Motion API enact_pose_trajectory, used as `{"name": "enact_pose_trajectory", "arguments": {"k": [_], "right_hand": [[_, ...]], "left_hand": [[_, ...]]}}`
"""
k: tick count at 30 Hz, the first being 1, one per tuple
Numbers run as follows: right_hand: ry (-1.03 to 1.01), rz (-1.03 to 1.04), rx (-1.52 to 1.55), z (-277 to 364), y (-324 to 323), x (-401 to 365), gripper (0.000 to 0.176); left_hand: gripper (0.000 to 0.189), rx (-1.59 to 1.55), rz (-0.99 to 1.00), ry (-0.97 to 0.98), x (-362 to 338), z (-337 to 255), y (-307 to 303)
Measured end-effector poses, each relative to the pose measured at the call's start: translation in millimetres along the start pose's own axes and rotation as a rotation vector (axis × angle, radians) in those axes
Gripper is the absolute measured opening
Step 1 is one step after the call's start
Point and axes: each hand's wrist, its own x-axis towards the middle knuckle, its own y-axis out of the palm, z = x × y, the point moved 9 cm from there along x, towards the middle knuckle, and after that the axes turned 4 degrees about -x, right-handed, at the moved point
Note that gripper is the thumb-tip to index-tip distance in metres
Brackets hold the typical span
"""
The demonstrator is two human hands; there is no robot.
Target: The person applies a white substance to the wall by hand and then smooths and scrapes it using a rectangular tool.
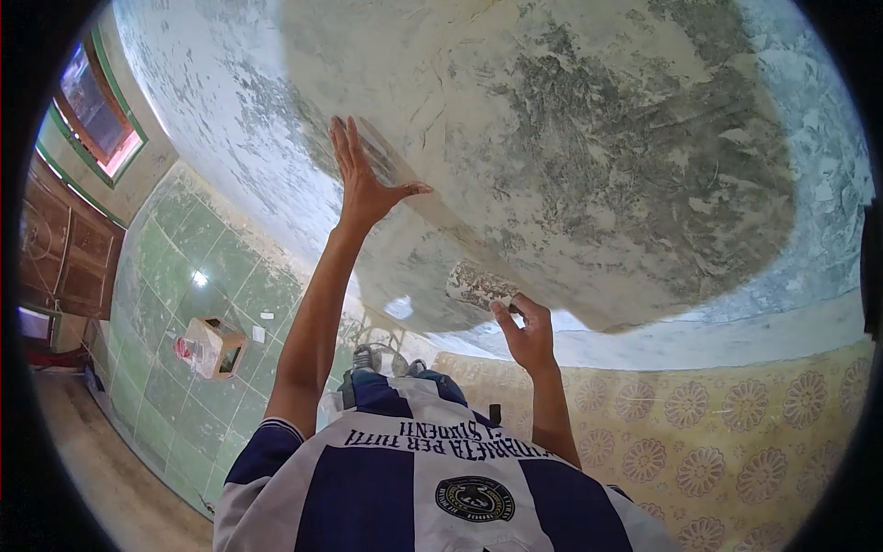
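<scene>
My left hand (366, 191) is open, its fingers stretched up and the thumb spread, at the surface of a wall (589, 156) with rough grey and white patches. Lower and to the right, my right hand (531, 333) pinches a small flat piece (478, 283) between thumb and fingers. That piece is squarish, pale and mottled brown, like a worn, plaster-crusted pad or scraper, and it overlaps the wall. I cannot tell its exact kind. The shadow of my left arm crosses the grey patch between the two hands.
Green floor tiles (193, 276) spread below on the left, dusty near the wall. A small wooden stool or box (227, 348) stands there with small white items beside it. Farther left are a brown wooden door (69, 244) and a window (97, 101). Flower-patterned flooring (699, 414) lies at right.
</scene>
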Motion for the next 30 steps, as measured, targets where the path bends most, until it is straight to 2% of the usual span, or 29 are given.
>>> {"name": "enact_pose_trajectory", "arguments": {"k": [11,13,14,16,17,19,21,22,24,27,30], "right_hand": [[-0.053,-0.051,0.054,0.4,-6.1,-11.8,0.039],[-0.052,-0.056,0.079,-2.4,-7.5,-13.2,0.039],[-0.083,-0.082,0.060,-0.1,-10.0,-14.0,0.040],[-0.109,-0.108,0.047,1.6,-13.6,-14.0,0.041],[-0.061,-0.069,0.092,-2.1,-12.6,-11.8,0.041],[-0.005,-0.041,0.148,-4.3,-10.4,-5.3,0.042],[0.099,0.038,0.324,-10.5,-2.2,2.8,0.031],[0.080,0.054,0.309,-7.2,0.5,9.1,0.027],[0.049,0.019,0.391,10.7,1.5,19.1,0.026],[-0.004,0.011,0.503,8.0,11.3,27.2,0.019],[-0.049,-0.012,0.672,5.6,17.6,29.8,0.013]], "left_hand": [[0.149,-0.001,-0.042,0.060,-2.3,-4.3,-11.3],[0.137,-0.049,-0.075,-0.009,-4.9,-0.7,-17.1],[0.137,-0.050,-0.072,-0.009,-11.1,-4.0,-17.0],[0.108,-0.147,-0.189,0.011,-33.7,-14.9,-32.0],[0.108,-0.143,-0.181,0.012,-49.4,-24.0,-34.1],[0.069,-0.407,0.077,-0.180,-82.2,-34.6,-11.0],[0.043,-0.828,0.356,-0.523,-117.3,-42.0,25.0],[0.043,-0.825,0.367,-0.530,-124.7,-50.0,25.1],[0.039,-1.054,0.463,-0.516,-131.2,-76.7,27.6],[0.039,-1.083,0.380,-0.620,-110.5,-100.2,10.5],[0.042,-0.994,0.418,-0.672,-112.9,-96.0,10.6]]}}
